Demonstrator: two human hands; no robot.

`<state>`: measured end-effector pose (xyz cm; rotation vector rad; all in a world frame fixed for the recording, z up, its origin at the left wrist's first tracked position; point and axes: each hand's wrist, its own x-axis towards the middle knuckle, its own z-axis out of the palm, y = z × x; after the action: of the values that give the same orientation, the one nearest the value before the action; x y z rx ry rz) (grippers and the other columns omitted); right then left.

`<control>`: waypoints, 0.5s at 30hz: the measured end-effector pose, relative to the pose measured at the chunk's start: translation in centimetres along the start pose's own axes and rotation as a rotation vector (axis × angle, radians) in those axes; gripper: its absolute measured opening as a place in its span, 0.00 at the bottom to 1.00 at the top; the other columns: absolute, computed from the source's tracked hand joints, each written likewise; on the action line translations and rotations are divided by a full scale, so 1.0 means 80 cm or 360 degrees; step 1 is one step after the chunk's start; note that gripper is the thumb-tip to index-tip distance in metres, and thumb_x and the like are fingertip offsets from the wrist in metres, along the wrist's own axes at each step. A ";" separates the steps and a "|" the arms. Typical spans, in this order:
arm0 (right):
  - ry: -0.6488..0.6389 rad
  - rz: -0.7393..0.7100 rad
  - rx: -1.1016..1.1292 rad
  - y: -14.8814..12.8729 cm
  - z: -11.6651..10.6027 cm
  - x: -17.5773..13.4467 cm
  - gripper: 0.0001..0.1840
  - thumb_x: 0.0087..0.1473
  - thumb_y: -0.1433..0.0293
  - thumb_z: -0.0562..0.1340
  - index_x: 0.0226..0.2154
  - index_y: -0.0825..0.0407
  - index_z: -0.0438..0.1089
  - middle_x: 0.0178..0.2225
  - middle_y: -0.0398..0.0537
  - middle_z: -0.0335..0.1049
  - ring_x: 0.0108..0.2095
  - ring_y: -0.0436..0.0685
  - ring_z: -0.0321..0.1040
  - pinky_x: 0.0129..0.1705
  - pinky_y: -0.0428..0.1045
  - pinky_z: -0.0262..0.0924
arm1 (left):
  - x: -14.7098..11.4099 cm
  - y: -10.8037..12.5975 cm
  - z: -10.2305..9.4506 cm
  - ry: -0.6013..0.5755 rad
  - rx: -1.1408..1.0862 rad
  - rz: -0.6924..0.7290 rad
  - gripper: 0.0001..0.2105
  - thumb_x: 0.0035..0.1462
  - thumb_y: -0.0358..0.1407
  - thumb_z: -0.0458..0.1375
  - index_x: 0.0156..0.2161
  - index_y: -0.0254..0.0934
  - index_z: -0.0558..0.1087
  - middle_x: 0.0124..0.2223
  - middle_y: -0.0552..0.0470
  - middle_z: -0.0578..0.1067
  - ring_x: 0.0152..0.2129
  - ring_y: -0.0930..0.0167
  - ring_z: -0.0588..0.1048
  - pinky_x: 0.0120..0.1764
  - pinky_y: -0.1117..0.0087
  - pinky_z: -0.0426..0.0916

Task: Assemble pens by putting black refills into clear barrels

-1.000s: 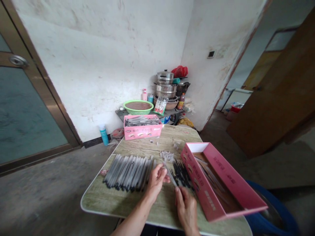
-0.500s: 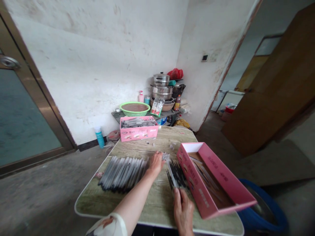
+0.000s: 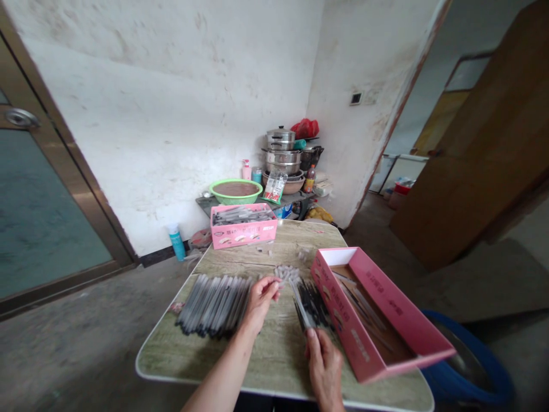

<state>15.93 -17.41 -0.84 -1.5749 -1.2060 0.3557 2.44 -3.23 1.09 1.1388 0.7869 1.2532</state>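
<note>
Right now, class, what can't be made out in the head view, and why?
In the head view:
- Left hand: anything it pinches is too small and blurred.
- Pale tube: near end hidden by the right hand.
- Blue tub: partly hidden by the near pink box.
- Wooden door: cut off by the right edge.

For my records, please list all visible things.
Table: one, greenish, foreground
Tubes: many, greyish with dark ends, table left
Small pieces: many, whitish, table middle
Boxes: two, pink, table's far edge and right
Thin sticks: many, black, beside right box
Basin: one, green, far shelf
Pots: several, silver, shelf
Other shelf items: several, mixed colours
Spray can: one, blue, left floor
Tub: one, blue, right floor
Doors: two, teal glass left, brown right
Walls: two, white, behind
Left hand: one, near small pieces
Right hand: one, holding pale tube
</note>
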 end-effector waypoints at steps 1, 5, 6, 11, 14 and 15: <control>-0.0036 -0.0005 0.0008 -0.001 0.000 0.000 0.23 0.62 0.55 0.52 0.21 0.50 0.64 0.16 0.40 0.60 0.17 0.51 0.60 0.21 0.44 0.53 | -0.003 0.000 -0.001 0.0035 -0.0084 -0.0001 0.17 0.51 0.46 0.62 0.39 0.32 0.75 0.30 0.50 0.75 0.23 0.75 0.70 0.28 0.75 0.63; -0.0148 -0.0042 0.0025 -0.001 0.000 -0.001 0.23 0.62 0.56 0.51 0.21 0.50 0.63 0.16 0.40 0.59 0.17 0.51 0.59 0.21 0.45 0.53 | -0.001 -0.005 -0.005 0.0194 -0.0329 -0.0013 0.17 0.50 0.47 0.63 0.36 0.33 0.76 0.30 0.51 0.74 0.23 0.76 0.68 0.28 0.76 0.62; -0.0166 -0.0054 0.0024 -0.001 0.000 -0.002 0.22 0.62 0.56 0.51 0.22 0.49 0.63 0.16 0.40 0.59 0.17 0.51 0.59 0.21 0.45 0.53 | 0.001 -0.006 -0.007 0.0215 -0.0346 -0.0006 0.17 0.50 0.48 0.63 0.35 0.33 0.75 0.30 0.52 0.74 0.23 0.77 0.67 0.27 0.76 0.61; -0.0232 -0.0092 0.0015 0.002 0.001 -0.004 0.22 0.63 0.57 0.51 0.22 0.50 0.63 0.16 0.40 0.58 0.18 0.51 0.59 0.22 0.45 0.51 | 0.002 -0.005 -0.012 0.0184 -0.0216 0.0051 0.17 0.54 0.49 0.59 0.35 0.33 0.75 0.25 0.55 0.69 0.20 0.78 0.64 0.25 0.77 0.57; -0.0232 -0.0115 -0.0006 0.001 0.002 -0.003 0.22 0.63 0.58 0.51 0.22 0.50 0.64 0.16 0.39 0.57 0.18 0.51 0.58 0.22 0.45 0.51 | 0.001 -0.002 -0.013 0.0185 -0.0072 0.0060 0.19 0.55 0.50 0.58 0.35 0.33 0.75 0.23 0.57 0.66 0.20 0.77 0.63 0.25 0.77 0.56; -0.0235 -0.0126 -0.0014 0.001 0.002 -0.002 0.22 0.63 0.58 0.51 0.23 0.50 0.64 0.16 0.39 0.57 0.18 0.50 0.58 0.22 0.45 0.51 | 0.001 -0.001 -0.014 0.0193 -0.0030 0.0065 0.19 0.55 0.50 0.57 0.35 0.33 0.75 0.23 0.57 0.66 0.20 0.77 0.63 0.25 0.77 0.56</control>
<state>15.77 -17.49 -1.03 -1.5247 -1.3804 0.4217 1.44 -2.89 0.70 1.0757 0.8440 1.3712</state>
